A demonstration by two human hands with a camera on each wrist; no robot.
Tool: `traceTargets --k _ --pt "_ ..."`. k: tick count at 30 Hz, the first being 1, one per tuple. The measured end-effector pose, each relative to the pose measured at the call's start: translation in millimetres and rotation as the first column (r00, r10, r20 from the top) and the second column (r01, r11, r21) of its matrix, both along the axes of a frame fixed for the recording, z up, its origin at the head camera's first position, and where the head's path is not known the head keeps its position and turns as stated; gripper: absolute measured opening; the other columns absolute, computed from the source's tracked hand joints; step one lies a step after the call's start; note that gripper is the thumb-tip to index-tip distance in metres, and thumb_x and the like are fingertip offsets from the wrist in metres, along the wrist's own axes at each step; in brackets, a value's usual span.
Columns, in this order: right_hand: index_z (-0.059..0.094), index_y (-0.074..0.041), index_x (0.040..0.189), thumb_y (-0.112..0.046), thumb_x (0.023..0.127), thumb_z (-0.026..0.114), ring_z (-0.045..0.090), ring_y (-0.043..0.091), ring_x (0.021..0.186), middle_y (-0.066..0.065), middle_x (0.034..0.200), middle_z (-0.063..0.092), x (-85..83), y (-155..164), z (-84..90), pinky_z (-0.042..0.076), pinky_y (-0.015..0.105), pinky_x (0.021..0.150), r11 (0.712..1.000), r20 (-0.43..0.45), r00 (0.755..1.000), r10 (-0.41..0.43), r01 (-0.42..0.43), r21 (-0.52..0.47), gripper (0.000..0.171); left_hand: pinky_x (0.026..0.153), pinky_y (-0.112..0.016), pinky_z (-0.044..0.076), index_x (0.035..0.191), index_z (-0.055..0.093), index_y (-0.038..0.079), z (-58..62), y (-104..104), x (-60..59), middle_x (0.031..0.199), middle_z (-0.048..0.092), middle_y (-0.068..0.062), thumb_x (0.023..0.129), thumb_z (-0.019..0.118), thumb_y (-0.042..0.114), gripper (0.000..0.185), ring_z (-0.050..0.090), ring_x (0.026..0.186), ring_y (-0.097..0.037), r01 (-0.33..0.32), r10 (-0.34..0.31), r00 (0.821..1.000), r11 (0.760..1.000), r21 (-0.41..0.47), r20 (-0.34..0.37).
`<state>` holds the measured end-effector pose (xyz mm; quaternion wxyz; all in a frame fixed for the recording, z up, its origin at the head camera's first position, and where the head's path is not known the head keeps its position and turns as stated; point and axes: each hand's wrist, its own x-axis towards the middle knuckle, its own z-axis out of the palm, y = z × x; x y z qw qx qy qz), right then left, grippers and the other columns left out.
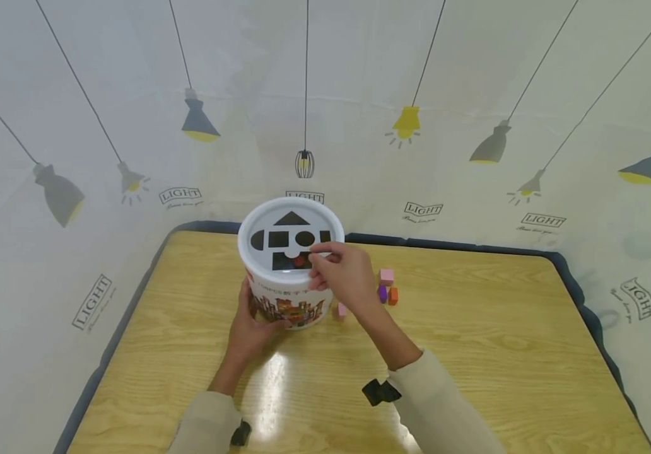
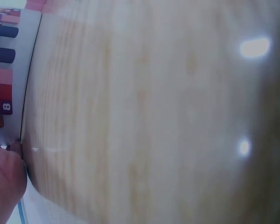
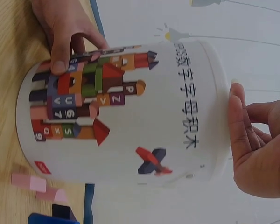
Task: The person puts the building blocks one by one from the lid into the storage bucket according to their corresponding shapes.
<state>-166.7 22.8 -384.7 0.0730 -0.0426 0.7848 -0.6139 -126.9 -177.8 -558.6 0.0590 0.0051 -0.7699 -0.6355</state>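
A white bucket (image 1: 291, 302) with printed toy-block pictures stands upright on the table. Its white lid (image 1: 254, 260) has several shaped cut-outs, and something red shows in the front slot (image 1: 280, 261). My left hand (image 1: 250, 334) grips the bucket low on its left side; in the right wrist view its thumb (image 3: 60, 58) lies over the printed picture. At the lid's front right, my right hand (image 1: 345, 274) has its fingertips over the slot area. In the right wrist view its fingers (image 3: 238, 126) look nearly straight along the lid, with no object visible in them.
Right of the bucket lie a pink block (image 1: 386, 276), a purple block (image 1: 382, 294) and an orange block (image 1: 393, 296). Another pink block (image 1: 341, 310) sits close to the bucket's base. Behind the wooden table (image 1: 473, 340) hangs a lamp-patterned sheet (image 1: 354, 151).
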Motion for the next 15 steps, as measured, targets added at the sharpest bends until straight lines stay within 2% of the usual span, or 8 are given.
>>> traceTargets --k 3,6,15 --pt "0.071 -0.004 0.109 -0.013 0.093 0.067 0.068 0.019 0.056 0.012 0.073 0.069 -3.5 8.6 -1.3 0.064 0.035 0.058 0.999 -0.003 0.999 -0.035 0.035 0.007 0.019 0.122 -0.045 0.024 0.157 0.006 0.032 7.4 0.3 3.0 0.16 0.025 -0.007 0.066 0.091 0.014 0.125 0.026 0.146 -0.027 0.003 -0.002 0.999 0.999 -0.032 0.035" --pt "0.071 -0.004 0.11 -0.013 0.093 0.066 0.068 0.018 0.056 0.013 0.073 0.069 -6.7 16.9 -1.8 0.064 0.037 0.059 0.998 -0.014 0.998 -0.061 0.062 0.013 0.02 0.122 -0.044 0.024 0.157 0.005 0.032 9.4 0.2 3.4 0.16 0.023 -0.006 0.065 0.091 0.015 0.127 0.025 0.146 -0.027 0.0 0.003 0.998 0.999 -0.047 0.061" --pt "0.07 -0.004 0.111 -0.013 0.093 0.065 0.068 0.017 0.057 0.013 0.075 0.07 -10.5 38.8 -13.7 0.063 0.029 0.057 0.989 -0.053 0.99 -0.133 0.136 0.056 0.021 0.122 -0.041 0.023 0.157 0.006 0.033 7.3 1.8 2.7 0.16 0.024 -0.005 0.065 0.091 0.016 0.126 0.025 0.146 -0.024 -0.003 0.005 0.999 0.999 -0.039 0.031"
